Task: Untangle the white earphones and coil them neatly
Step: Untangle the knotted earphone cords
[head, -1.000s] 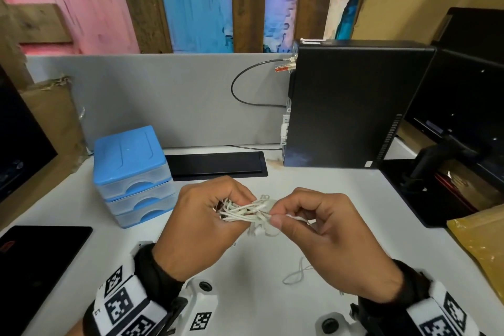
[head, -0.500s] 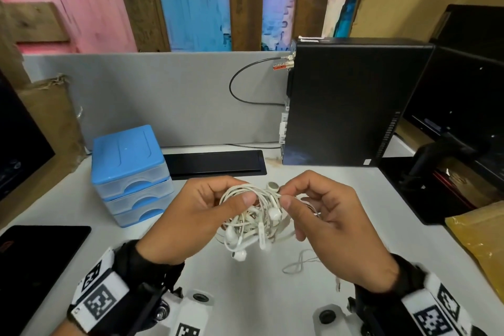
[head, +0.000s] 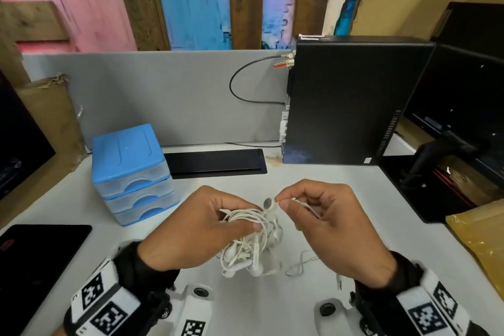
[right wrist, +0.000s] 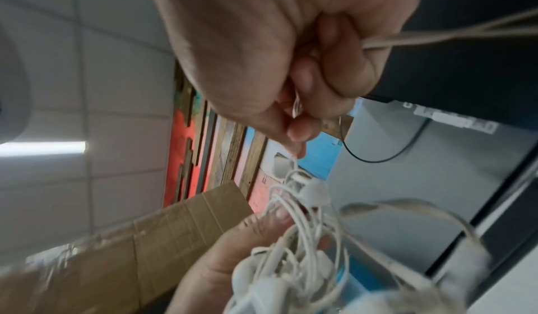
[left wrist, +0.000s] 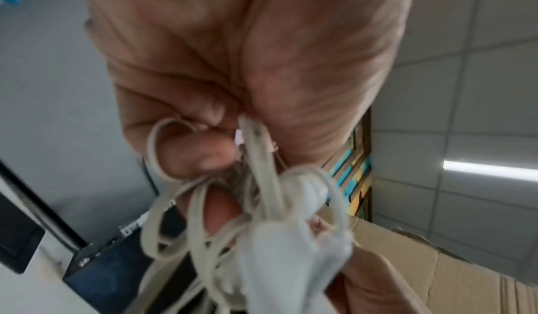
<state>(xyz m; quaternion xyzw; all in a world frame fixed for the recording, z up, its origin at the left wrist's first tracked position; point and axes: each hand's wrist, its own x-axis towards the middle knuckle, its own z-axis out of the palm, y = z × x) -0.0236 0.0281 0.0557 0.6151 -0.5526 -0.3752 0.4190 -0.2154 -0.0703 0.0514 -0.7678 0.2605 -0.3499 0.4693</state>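
A tangled bundle of white earphones (head: 249,247) hangs above the white desk (head: 272,305) between both hands. My left hand (head: 218,222) grips the upper part of the tangle, its thumb pressed across the cords; close up the cords (left wrist: 262,181) run out from between the curled fingers. My right hand (head: 283,200) pinches a cord right next to an earbud (head: 268,202) at the top of the bundle. More cord (right wrist: 436,35) trails out of that hand past its lower fingers. A loose loop (head: 301,266) lies on the desk below.
A blue drawer unit (head: 131,172) stands at the left, a black computer tower (head: 351,101) at the back right, a flat black box (head: 215,162) between them. A black tablet (head: 38,251) lies front left. A monitor stand (head: 441,155) and yellow envelope (head: 480,237) are at the right.
The bundle has swung from pulled tight between the hands to hanging loose below them. My right hand has lifted and now pinches the cord beside one earbud at the top.
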